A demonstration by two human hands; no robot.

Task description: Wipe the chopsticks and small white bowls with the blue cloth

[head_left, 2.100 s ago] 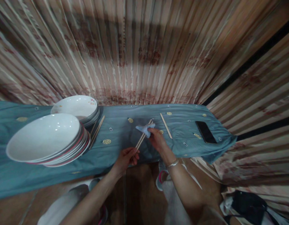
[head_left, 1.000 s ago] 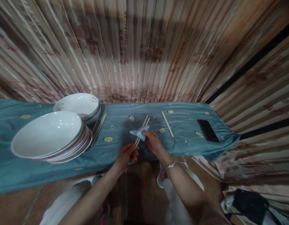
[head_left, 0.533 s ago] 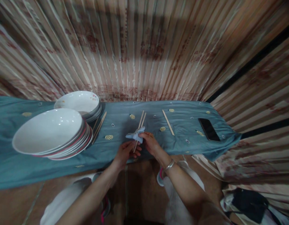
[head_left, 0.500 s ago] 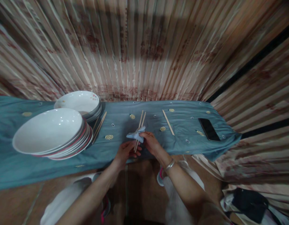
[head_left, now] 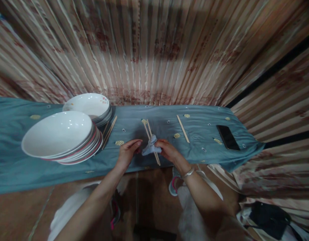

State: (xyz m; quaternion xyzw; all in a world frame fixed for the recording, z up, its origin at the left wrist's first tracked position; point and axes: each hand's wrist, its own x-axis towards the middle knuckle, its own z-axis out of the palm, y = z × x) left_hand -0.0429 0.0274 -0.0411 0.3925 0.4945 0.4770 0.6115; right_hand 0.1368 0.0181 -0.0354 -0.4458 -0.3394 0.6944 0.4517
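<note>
My right hand (head_left: 168,150), a silver bangle on its wrist, grips a crumpled pale blue cloth (head_left: 151,146). The cloth is bunched around a pair of wooden chopsticks (head_left: 148,127), whose ends stick out above and below it. To the left of the cloth, my left hand (head_left: 128,153) is apart from the chopsticks. Its thumb and forefinger are drawn together, and nothing shows between them.
Large white bowls (head_left: 56,134) are stacked on the blue tablecloth (head_left: 129,113) at left, with more bowls (head_left: 88,105) behind. More chopsticks (head_left: 109,132) lie beside them. Right of my hands lie other chopsticks (head_left: 183,129) and a black phone (head_left: 227,137). A curtain (head_left: 154,60) hangs behind.
My left hand has let go of the chopsticks and moved left. The chopsticks have swung from leaning right to leaning left, still in the cloth. The view has shifted slightly.
</note>
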